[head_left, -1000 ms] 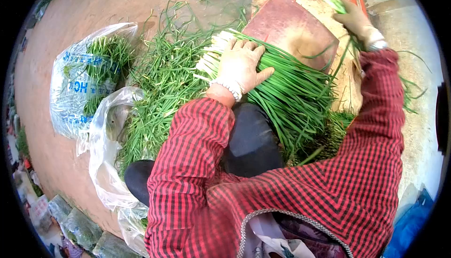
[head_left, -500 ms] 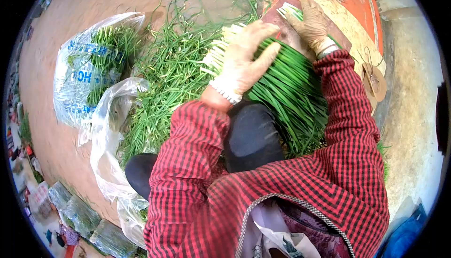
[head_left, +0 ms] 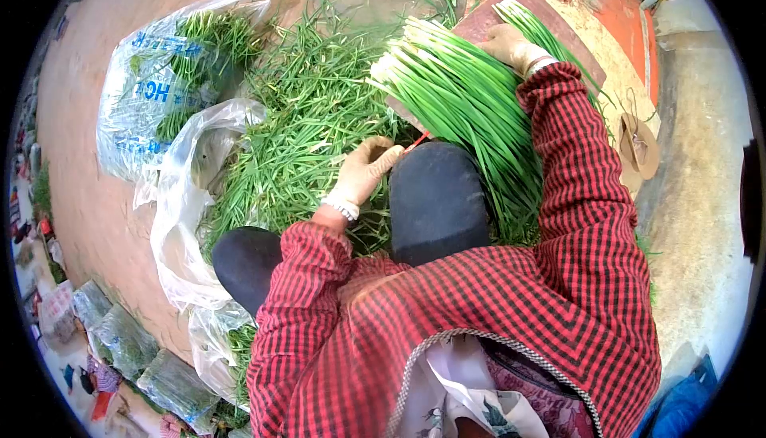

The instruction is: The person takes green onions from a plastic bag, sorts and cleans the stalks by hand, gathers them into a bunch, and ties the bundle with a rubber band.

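A thick bunch of green chives [head_left: 459, 91] with pale stem ends lies slantwise on a reddish-brown board [head_left: 515, 7]. My left hand [head_left: 369, 168], gloved, has come down beside my knee and pinches the end of a thin red tie [head_left: 417, 141] that runs under the bunch's near side. My gloved right hand [head_left: 511, 45] is curled against the far side of the bunch. Its fingertips are partly hidden, so what they grip I cannot make out. A smaller bundle of chives [head_left: 531, 25] lies just beyond my right hand on the board.
Loose green trimmings [head_left: 299, 131] are heaped left of my knees. A clear plastic bag [head_left: 132, 111] with greens in it lies further left, near a crumpled plastic sheet [head_left: 179, 222]. Wrapped packs [head_left: 128, 342] stand at lower left. A tan disc with string [head_left: 638, 147] lies at right.
My left hand has left the top of the bunch, moved down and left, and now pinches the red tie. My right hand has shifted down and left, off the smaller bundle's stem ends.
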Tool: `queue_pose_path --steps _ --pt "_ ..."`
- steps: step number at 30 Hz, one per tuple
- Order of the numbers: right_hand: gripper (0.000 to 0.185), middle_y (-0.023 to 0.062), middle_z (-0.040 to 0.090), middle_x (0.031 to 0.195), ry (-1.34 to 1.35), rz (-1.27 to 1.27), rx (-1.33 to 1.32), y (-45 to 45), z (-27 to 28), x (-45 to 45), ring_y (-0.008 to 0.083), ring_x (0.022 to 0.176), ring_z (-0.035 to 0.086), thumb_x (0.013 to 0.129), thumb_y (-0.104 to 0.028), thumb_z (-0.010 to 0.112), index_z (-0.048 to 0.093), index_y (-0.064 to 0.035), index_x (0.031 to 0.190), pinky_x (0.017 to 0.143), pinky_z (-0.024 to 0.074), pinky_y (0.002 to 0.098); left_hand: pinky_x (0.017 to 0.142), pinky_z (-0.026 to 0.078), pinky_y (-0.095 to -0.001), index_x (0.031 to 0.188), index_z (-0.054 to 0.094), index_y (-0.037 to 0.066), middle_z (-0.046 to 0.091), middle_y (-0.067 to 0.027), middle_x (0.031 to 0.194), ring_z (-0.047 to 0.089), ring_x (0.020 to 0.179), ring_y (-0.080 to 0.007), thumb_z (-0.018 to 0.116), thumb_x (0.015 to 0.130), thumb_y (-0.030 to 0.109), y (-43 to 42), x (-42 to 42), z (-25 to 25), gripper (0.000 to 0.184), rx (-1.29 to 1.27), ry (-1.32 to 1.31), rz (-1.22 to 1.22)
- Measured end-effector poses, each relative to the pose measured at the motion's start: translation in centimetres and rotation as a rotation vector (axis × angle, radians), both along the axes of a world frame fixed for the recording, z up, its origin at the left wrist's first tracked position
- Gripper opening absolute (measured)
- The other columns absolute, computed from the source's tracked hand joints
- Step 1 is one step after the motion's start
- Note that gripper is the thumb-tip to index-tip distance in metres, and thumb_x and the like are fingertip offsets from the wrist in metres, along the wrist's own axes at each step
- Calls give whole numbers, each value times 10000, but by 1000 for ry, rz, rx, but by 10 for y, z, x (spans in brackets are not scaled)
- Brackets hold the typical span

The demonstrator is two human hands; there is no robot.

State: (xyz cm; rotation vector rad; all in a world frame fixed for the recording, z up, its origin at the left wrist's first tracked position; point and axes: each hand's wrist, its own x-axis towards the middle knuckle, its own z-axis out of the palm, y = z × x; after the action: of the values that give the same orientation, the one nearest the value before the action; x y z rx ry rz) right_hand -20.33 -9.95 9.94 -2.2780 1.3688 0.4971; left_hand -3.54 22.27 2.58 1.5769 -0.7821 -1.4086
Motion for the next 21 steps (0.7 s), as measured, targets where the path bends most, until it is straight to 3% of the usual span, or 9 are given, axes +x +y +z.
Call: queue_pose_path --steps 2,7,9,10,14,16,18,19,21 --pt "523 215 642 1101 -102 -92 -23 0 -6 -4 326 1045 614 777 -409 663 657 29 1063 892 460 369 736 478 -245 1094 606 10 656 -41 895 591 804 -117 661 892 286 -3 -6 -19 347 -36 168 -16" --pt "535 224 622 1132 -78 -197 -97 11 -2 -14 355 1088 577 806 -460 577 668 5 1055 939 437 383 676 470 -220 1112 618 13 651 -12 920 567 764 -73 656 898 191 -3 -1 -21 281 8 228 24" --pt "519 230 620 1131 -36 -106 -100 7 -4 -6 358 1088 577 805 -444 583 670 2 1055 939 437 384 600 452 -210 1093 642 29 652 13 868 547 689 -48 651 898 158 -8 -2 -19 234 1 268 33" --pt "503 236 618 1131 9 -15 -105 6 -3 -3 360 1089 576 803 -428 590 672 0 1054 940 437 385 600 452 -210 1093 642 29 652 13 868 547 689 -48 651 898 158 -9 -2 -17 234 -1 270 28" --pt "489 233 621 1130 -32 -137 -102 14 1 6 368 1041 604 754 -403 646 684 -6 1037 917 458 401 660 473 -220 1084 648 38 646 13 869 569 733 -70 641 894 112 -13 -2 -10 204 -7 373 85" --pt "487 220 635 1108 -57 -127 -133 20 -1 4 365 1023 615 748 -405 641 681 -15 1038 906 465 407 710 478 -223 1058 657 40 645 -3 898 577 788 -78 626 898 100 -24 -9 19 174 -349 -141 361" --pt "450 208 647 1084 -36 -118 -259 29 -2 5 358 1020 620 766 -380 608 673 -30 1041 902 467 408 810 470 -335 1011 660 100 637 -86 968 602 909 -232 699 787 126 -50 8 58 229 -642 -834 294" --pt "411 195 658 1055 -25 -86 -300 26 -10 2 351 1011 624 780 -359 578 656 -53 1043 887 472 413 913 440 -378 1064 652 93 622 -104 1076 573 1026 -270 700 781 96 -65 10 83 287 -697 -929 291" --pt "393 191 660 1042 -85 -122 -307 31 -12 1 352 1000 625 784 -354 569 652 -59 1031 876 475 414 929 433 -393 1109 641 101 600 -117 1138 544 1085 -290 712 779 231 -95 22 95 361 -671 -1075 162"
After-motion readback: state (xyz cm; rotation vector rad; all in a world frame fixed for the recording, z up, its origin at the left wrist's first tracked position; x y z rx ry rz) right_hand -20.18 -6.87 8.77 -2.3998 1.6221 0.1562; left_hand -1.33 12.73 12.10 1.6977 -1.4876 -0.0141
